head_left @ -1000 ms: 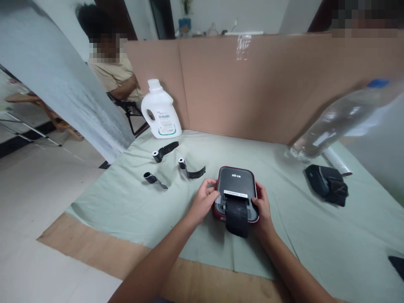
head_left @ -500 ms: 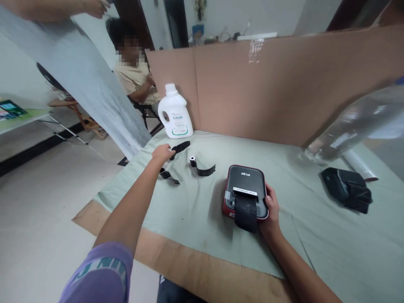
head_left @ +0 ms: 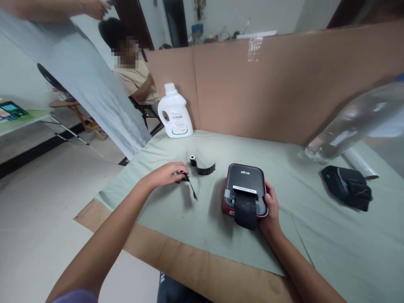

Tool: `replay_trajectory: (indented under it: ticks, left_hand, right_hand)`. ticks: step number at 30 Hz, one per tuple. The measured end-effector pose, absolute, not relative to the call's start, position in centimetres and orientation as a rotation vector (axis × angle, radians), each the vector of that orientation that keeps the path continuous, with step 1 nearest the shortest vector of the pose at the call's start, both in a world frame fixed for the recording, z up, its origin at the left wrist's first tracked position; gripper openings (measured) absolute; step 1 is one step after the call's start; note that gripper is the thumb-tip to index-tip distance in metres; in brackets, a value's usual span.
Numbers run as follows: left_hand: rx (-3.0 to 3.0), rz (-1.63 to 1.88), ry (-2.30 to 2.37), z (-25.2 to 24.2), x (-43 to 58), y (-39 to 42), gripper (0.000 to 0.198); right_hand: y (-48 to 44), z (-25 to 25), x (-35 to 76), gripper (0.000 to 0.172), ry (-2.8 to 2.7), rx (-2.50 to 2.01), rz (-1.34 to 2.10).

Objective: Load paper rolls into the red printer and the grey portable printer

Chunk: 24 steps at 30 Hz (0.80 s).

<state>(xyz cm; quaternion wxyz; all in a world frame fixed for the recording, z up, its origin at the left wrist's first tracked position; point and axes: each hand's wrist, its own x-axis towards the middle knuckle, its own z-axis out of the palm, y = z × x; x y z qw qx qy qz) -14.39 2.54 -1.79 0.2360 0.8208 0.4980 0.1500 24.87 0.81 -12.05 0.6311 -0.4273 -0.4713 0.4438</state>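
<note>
My left hand [head_left: 166, 173] is closed in a pinch on a small black roll [head_left: 184, 175], and its dark strip [head_left: 192, 190] hangs down to the green cloth [head_left: 195, 214]. A second small roll with a black strip [head_left: 202, 168] lies just beyond it. My right hand [head_left: 269, 207] grips the right side of a black and red label printer [head_left: 245, 181]. A wide black strip [head_left: 245, 213] sticks out of the printer's slot toward me.
A white detergent bottle [head_left: 175, 112] stands at the back by the cardboard wall [head_left: 268, 84]. A black device [head_left: 346, 187] and a white tube [head_left: 360, 165] lie at the right under a clear bottle [head_left: 350, 128]. A person [head_left: 135, 75] sits behind a grey sheet [head_left: 78, 80].
My left hand left the printer, reached out to the far rolls, and came back toward me pinching one small roll. My right hand stayed on the printer.
</note>
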Motion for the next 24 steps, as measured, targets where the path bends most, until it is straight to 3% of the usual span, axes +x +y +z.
replay_trajectory:
  ticks: [8, 11, 14, 17, 21, 24]
  left_hand:
    - [2.332, 0.273, 1.602, -2.9, -13.1, 1.9, 0.037]
    - [2.355, 0.519, 1.625, -1.1, -10.9, 0.8, 0.048]
    - [2.077, 0.930, 1.644, -0.1, -6.1, -0.5, 0.042]
    - [1.666, 0.926, 1.486, -1.2, -0.1, -1.5, 0.051]
    - [1.524, 0.910, 1.223, -3.6, 5.0, -1.9, 0.067]
    - [1.447, 0.938, 1.257, -3.7, 5.2, -1.6, 0.073]
  right_hand:
    - [0.9, -11.6, 24.8, 0.055, -1.080, -0.980, 1.038]
    - [0.2, -11.2, 25.2, 0.055, -1.066, -1.069, 1.063]
    - [-1.3, -11.3, 26.7, 0.059, -1.138, -1.100, 1.160]
    - [-2.9, -11.6, 28.5, 0.067, -1.304, -1.056, 1.217]
    - [-3.8, -10.6, 29.0, 0.082, -1.569, -1.121, 0.943]
    - [-3.0, -8.9, 27.7, 0.082, -1.672, -1.119, 0.745]
